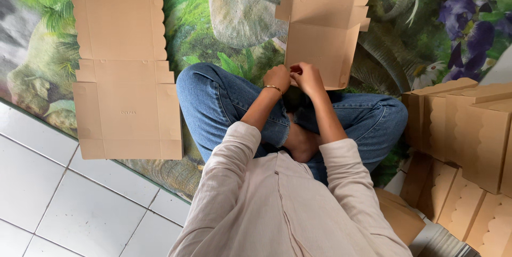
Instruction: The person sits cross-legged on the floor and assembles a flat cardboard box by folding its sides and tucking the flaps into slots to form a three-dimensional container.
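**Both hands at the near edge of a flat cardboard blank that runs away from them**

The person sits cross-legged on a printed floor mat (224,17) showing elephants and foliage, knees in blue jeans. The left hand (277,78) and the right hand (306,77) meet just beyond the knees, touching each other or nearly so. Both rest on the near edge of an unfolded brown cardboard box blank (325,22).

From the hands, the blank lies straight ahead, toward the far side. Its long axis runs near to far, and its scalloped far end passes out of the top of the view. The hands work the near left corner of its lowest panel; most of that panel spreads to the right of them. Neither hand is clearly nearer: they sit side by side at the same edge, the right one slightly further over the panel.

Each grip is narrow, the fingers curled in and pinched at the cardboard edge. Whether they clamp a flap or only press on it cannot be told.

A second flat blank (125,70) lies well apart to the left on the mat, also long axis near to far. Folded brown boxes (469,123) stand in a stack at the right. White floor tiles (64,203) show at the near left.
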